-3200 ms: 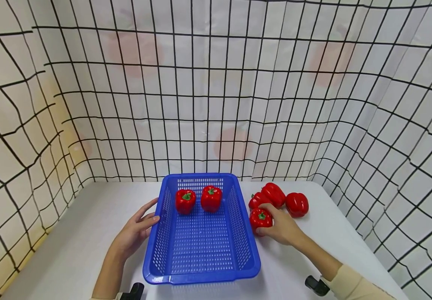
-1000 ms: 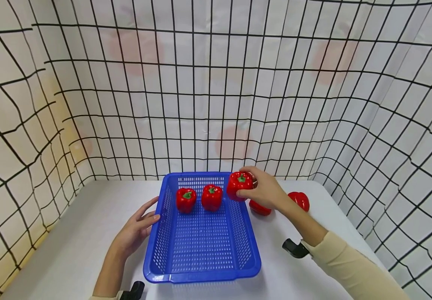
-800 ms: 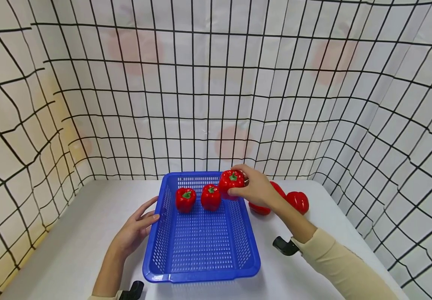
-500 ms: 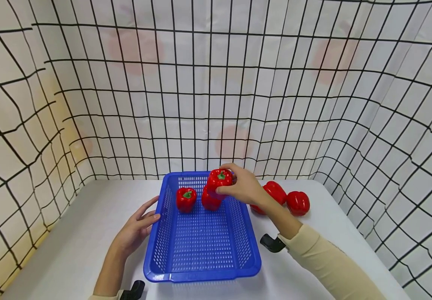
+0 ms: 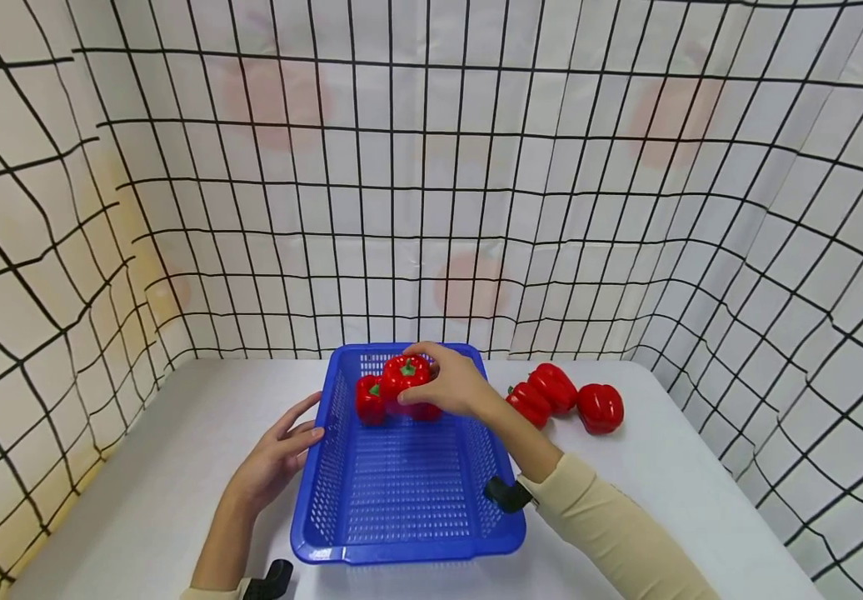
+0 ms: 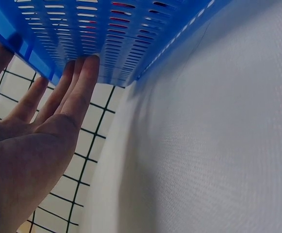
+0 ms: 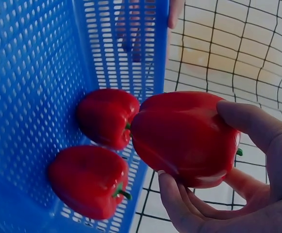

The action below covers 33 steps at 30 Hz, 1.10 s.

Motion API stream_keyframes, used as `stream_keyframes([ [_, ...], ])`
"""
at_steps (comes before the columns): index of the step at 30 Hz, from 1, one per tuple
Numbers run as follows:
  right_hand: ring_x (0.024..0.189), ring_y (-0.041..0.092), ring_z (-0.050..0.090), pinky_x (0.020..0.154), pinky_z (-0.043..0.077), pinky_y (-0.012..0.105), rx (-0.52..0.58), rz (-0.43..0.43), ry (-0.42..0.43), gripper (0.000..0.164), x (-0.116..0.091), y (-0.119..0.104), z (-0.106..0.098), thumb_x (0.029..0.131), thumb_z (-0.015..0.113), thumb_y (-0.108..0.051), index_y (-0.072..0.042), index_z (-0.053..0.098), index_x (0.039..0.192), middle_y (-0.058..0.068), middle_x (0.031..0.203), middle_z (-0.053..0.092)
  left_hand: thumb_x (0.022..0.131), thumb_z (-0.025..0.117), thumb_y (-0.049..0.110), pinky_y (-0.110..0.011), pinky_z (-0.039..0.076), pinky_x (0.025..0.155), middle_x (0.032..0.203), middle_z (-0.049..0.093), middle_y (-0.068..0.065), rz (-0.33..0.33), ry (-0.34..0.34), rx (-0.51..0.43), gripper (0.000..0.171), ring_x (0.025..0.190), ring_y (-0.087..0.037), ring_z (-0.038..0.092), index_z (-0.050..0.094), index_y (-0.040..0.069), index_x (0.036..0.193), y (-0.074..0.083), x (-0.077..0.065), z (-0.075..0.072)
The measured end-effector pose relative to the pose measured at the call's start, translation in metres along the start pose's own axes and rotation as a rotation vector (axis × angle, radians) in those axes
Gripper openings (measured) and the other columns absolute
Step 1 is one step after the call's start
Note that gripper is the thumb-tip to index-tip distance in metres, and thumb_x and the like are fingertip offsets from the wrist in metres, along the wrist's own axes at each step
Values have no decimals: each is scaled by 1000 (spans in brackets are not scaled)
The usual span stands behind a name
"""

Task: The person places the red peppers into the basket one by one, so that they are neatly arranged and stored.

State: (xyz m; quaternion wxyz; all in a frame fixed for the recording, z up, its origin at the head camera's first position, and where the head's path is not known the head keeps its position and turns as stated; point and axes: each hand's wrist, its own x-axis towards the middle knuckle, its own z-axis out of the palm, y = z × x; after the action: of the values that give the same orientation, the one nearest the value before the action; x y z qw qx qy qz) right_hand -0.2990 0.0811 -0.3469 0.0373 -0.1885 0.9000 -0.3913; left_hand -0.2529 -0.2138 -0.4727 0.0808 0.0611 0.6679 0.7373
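Observation:
My right hand (image 5: 450, 383) grips a red bell pepper (image 5: 404, 377) with a green stem, thumb on one side and fingers on the other. In the right wrist view, this held pepper (image 7: 184, 138) is raised over two more bell peppers in the blue basket (image 5: 401, 554). One of them, the left pepper (image 5: 369, 402), is partly covered by the held one; the other pepper (image 5: 427, 412) is mostly hidden beneath it. At the basket's left side, my left hand (image 5: 270, 462) rests with straight fingers (image 6: 80, 90) against the perforated outer wall and its thumb at the rim.
Right of the basket, several red bell peppers lie on the white table (image 5: 664, 500): a near pepper (image 5: 529, 405), a middle pepper (image 5: 553, 387) and a far-right pepper (image 5: 601, 408). A black wire grid (image 5: 416, 208) over white sheeting encloses the back and sides.
My right hand took a pepper from the table beside the basket, lifted it over the right rim and moved it left above the peppers inside. The left hand stayed at the basket's side.

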Motion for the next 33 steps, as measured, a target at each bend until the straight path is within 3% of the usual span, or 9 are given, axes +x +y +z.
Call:
stream_keyframes([
  [10,122,37,61,91,60,49,80,-2,-54,67,9,6,19,77,87,-20,-18,60,137,16,135,62,97,66,24,-52,47,109,152,49,-19,-5,14,21,75,129,-36,61,26,31,161,-2,3,2],
  [21,117,34,59,88,61,47,105,75,-138,63,18,10,45,72,90,-16,-18,65,130,12,132,61,99,64,21,-42,54,104,150,49,-22,-4,-16,2,73,123,-33,65,26,28,161,0,5,-2],
  [33,118,36,59,88,61,49,143,128,-169,66,22,15,64,71,91,-15,-18,65,132,14,136,60,99,64,24,-44,53,103,152,49,-19,-17,-7,-2,74,124,-32,65,25,30,161,-1,3,-1],
])
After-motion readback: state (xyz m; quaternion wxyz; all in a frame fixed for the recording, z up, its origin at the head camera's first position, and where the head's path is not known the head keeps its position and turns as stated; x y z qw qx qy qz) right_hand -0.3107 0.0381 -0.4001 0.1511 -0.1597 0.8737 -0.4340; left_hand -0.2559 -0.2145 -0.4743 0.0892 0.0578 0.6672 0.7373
